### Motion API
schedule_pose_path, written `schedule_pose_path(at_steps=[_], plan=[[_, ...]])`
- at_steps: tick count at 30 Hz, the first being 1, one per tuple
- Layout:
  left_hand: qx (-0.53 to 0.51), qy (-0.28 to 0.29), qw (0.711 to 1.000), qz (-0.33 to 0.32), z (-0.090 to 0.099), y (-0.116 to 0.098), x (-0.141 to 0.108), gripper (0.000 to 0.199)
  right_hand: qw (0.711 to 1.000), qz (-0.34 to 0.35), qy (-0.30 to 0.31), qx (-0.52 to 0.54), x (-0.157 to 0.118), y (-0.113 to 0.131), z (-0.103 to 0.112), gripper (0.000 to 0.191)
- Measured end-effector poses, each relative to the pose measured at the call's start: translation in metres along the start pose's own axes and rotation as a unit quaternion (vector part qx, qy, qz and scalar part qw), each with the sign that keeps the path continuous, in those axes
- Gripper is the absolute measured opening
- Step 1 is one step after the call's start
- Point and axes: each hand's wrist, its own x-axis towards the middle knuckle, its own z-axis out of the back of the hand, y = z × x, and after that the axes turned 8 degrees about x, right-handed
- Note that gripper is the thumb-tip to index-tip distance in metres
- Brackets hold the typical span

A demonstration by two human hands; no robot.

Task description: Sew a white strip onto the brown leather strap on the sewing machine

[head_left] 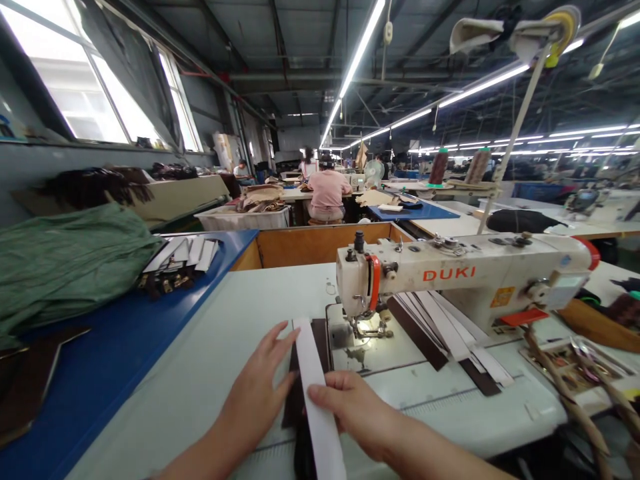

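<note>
Your right hand (363, 408) has the white strip (311, 360) pinched, thumb on top, though I can't tell if the dark piece (323, 347) under it is caught too. Your left hand (257, 379) is spread loose, fingertips by the strip's far end. It's all on the table (200, 380) beside the sewing machine (395, 270). My worry: if you've only got the strip, a tug could skew it off the dark piece, and those loose left fingers might not stop it

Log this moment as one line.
left hand: fingers at white strip, far end | right hand: holding strip, thumb on top | dark piece: under strip | machine: right of strip
</note>
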Motion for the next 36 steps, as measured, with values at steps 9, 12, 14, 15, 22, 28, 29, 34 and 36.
schedule_pose_path(at_steps=[9, 12, 14, 15, 22, 28, 29, 34, 36], plan=[[0.130, 0.048, 0.981, -0.135, -0.015, 0.021, 0.033, 0.041, 0.946, 0.184, 0.065, -0.258, -0.007, 0.007, 0.031, 0.038], [0.129, 0.078, 0.982, -0.114, -0.029, 0.024, 0.031, 0.040, 0.816, 0.278, 0.083, -0.500, -0.015, 0.001, 0.055, 0.062], [0.129, 0.098, 0.981, -0.110, -0.039, 0.024, 0.023, 0.039, 0.739, 0.291, 0.089, -0.601, -0.014, -0.003, 0.062, 0.062], [0.130, 0.105, 0.980, -0.107, -0.044, 0.023, 0.018, 0.039, 0.697, 0.307, 0.093, -0.641, -0.011, -0.005, 0.062, 0.057], [0.125, 0.122, 0.980, -0.098, -0.056, 0.025, 0.009, 0.045, 0.492, 0.477, 0.137, -0.715, 0.004, -0.005, 0.051, 0.024], [0.123, 0.127, 0.979, -0.106, -0.055, 0.028, 0.010, 0.046, 0.510, 0.428, 0.075, -0.742, 0.023, 0.005, 0.040, 0.018], [0.125, 0.127, 0.978, -0.110, -0.053, 0.029, 0.010, 0.046, 0.513, 0.408, 0.066, -0.752, 0.028, 0.006, 0.037, 0.018], [0.142, 0.134, 0.973, -0.124, -0.046, 0.024, 0.008, 0.048, 0.514, 0.350, 0.054, -0.782, 0.029, 0.012, 0.023, 0.027], [0.151, 0.117, 0.968, -0.160, -0.045, 0.016, -0.002, 0.047, 0.505, 0.354, 0.045, -0.785, 0.013, 0.009, 0.022, 0.030]])
